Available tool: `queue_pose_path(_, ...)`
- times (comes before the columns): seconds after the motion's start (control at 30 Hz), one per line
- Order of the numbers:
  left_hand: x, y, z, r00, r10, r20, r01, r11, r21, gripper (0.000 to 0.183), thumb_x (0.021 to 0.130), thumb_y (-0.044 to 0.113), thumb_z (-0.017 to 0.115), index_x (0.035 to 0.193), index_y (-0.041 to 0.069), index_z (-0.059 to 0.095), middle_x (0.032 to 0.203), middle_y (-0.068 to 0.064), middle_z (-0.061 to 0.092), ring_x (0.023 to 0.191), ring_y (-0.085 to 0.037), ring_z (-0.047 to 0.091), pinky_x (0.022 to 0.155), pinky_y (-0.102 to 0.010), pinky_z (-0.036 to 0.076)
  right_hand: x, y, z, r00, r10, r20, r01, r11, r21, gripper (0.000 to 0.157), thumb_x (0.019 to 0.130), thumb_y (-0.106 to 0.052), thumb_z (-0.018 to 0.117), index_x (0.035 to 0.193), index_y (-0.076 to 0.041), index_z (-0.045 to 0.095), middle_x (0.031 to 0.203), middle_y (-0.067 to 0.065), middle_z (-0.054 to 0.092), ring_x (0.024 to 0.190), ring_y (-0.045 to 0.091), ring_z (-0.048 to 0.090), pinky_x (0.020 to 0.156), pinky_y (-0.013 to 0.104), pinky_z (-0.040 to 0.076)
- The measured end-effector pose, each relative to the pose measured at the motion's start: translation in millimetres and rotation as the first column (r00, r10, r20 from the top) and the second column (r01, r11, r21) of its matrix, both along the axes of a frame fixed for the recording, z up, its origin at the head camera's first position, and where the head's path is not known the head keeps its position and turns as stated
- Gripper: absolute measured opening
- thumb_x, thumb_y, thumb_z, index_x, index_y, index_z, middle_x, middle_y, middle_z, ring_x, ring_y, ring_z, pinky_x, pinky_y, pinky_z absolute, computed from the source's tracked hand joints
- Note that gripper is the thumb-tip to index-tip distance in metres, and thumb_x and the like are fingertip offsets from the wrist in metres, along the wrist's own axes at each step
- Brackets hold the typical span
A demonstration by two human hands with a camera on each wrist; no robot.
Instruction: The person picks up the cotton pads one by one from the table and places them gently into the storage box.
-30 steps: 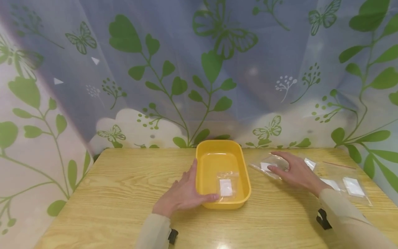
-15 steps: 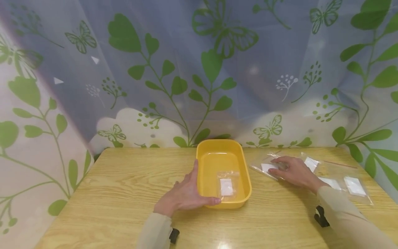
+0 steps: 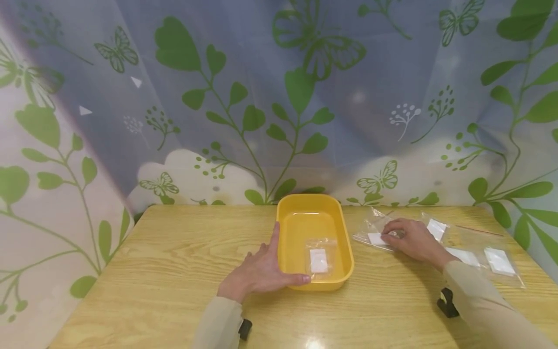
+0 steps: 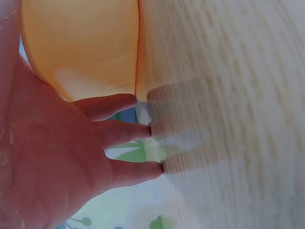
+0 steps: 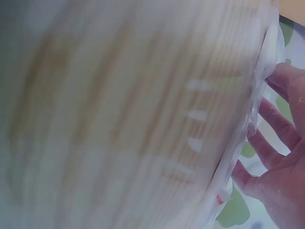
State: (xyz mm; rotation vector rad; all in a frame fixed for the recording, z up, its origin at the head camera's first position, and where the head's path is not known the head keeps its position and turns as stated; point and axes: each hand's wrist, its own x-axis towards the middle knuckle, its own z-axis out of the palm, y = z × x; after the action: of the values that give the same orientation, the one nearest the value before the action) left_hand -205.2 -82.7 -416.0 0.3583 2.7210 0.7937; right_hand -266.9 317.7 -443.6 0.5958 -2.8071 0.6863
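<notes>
A yellow plastic bin [image 3: 347, 242] stands at mid-table, with a small clear zip bag holding a white packet [image 3: 318, 261] inside. My left hand [image 3: 257, 276] rests against its left side, thumb across the near rim. In the left wrist view, the fingers [image 4: 126, 132] reach straight down beside the bin wall [image 4: 86, 47] to the wood. Right of the bin, my right hand [image 3: 414, 242] pinches a clear zip bag [image 3: 366, 225] with a white packet [image 3: 376, 238] in it. The right wrist view shows the fingers [image 5: 267, 145] spread along that bag's thin edge [image 5: 228, 162].
Several more clear bags with white packets [image 3: 499, 261] lie to the right, partly under my right forearm. The wooden table [image 3: 187, 247] extends left of the bin. Behind it hangs a curtain [image 3: 244, 121] printed with leaves and butterflies.
The right thumb and fingers have drawn closer together on the bag, whose film now bunches up at the back. The left hand and the bin keep their places.
</notes>
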Motion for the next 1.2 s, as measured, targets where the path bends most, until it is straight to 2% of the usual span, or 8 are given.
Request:
queue_pose_path(0.2, -0.7, 0, -2.2, 1.0, -0.002, -0.006, 0.002, 1.0, -0.016, 0.14, 0.07, 0.087, 0.067, 0.162, 0.029, -0.021, 0.162, -0.029, 0.034, 0.153, -0.045, 0.03, 0.125, -0.067, 0.019, 1.1, -2, 0.0, 1.0, -0.005, -0.006, 0.005, 1.0, -0.018, 0.005, 0.093, -0.016, 0.073, 0.089, -0.014, 0.075, 0.103, 0.007, 0.078, 0.101, 0.034, 0.071, 0.087, 0.05, 0.056)
queue_pose_path(0.43, -0.8, 2, -3.2, 1.0, 0.008, -0.005, -0.008, 1.0, -0.019, 0.14, 0.069, 0.087, 0.068, 0.163, 0.029, -0.018, 0.161, -0.032, 0.033, 0.147, -0.054, 0.035, 0.123, -0.069, 0.024, 4.9, -4, 2.1, 0.999, -0.034, 0.016, 0.035, 0.999, -0.027, 0.006, 0.093, -0.018, 0.072, 0.093, -0.013, 0.076, 0.104, 0.009, 0.078, 0.101, 0.034, 0.07, 0.086, 0.047, 0.054)
queue_pose_path(0.57, -0.8, 1, -3.0, 1.0, 0.008, -0.007, -0.008, 1.0, -0.018, 0.14, 0.069, 0.087, 0.068, 0.163, 0.029, -0.018, 0.161, -0.031, 0.035, 0.148, -0.051, 0.036, 0.123, -0.068, 0.024, 7.2, -5, 4.0, 0.999, -0.043, 0.0, 0.043, 0.998, -0.035, 0.005, 0.094, -0.016, 0.072, 0.096, -0.015, 0.077, 0.107, 0.011, 0.078, 0.102, 0.035, 0.071, 0.086, 0.048, 0.055)
queue_pose_path(0.83, -1.5, 1, -1.1, 1.0, 0.003, -0.008, -0.003, 1.0, -0.008, 0.141, 0.07, 0.086, 0.068, 0.163, 0.028, -0.019, 0.161, -0.029, 0.036, 0.151, -0.047, 0.034, 0.124, -0.068, 0.022, 12.1, -10, 11.3, 0.996, -0.053, -0.067, 0.048, 0.996, -0.082, 0.004, 0.094, -0.016, 0.073, 0.096, -0.016, 0.077, 0.108, 0.013, 0.078, 0.104, 0.04, 0.071, 0.087, 0.051, 0.055)
queue_pose_path(1.07, -0.6, 0, -0.1, 1.0, 0.002, -0.012, -0.001, 1.0, 0.007, 0.141, 0.07, 0.085, 0.07, 0.164, 0.026, -0.016, 0.16, -0.03, 0.036, 0.147, -0.05, 0.037, 0.123, -0.069, 0.023, 20.1, -15, 13.8, 0.986, -0.048, -0.161, 0.036, 0.997, -0.073, 0.007, 0.09, -0.012, 0.075, 0.093, -0.019, 0.076, 0.105, 0.007, 0.079, 0.102, 0.034, 0.072, 0.085, 0.046, 0.056)
queue_pose_path(1.2, -0.1, -1, 0.0, 1.0, -0.002, -0.013, 0.002, 1.0, 0.009, 0.141, 0.07, 0.084, 0.07, 0.164, 0.026, -0.017, 0.16, -0.032, 0.036, 0.148, -0.05, 0.038, 0.123, -0.069, 0.023, 25.7, -18, 18.0, 0.983, -0.033, -0.179, 0.018, 0.996, -0.084, 0.01, 0.089, -0.011, 0.076, 0.095, -0.019, 0.077, 0.108, 0.009, 0.079, 0.102, 0.036, 0.073, 0.086, 0.051, 0.057)
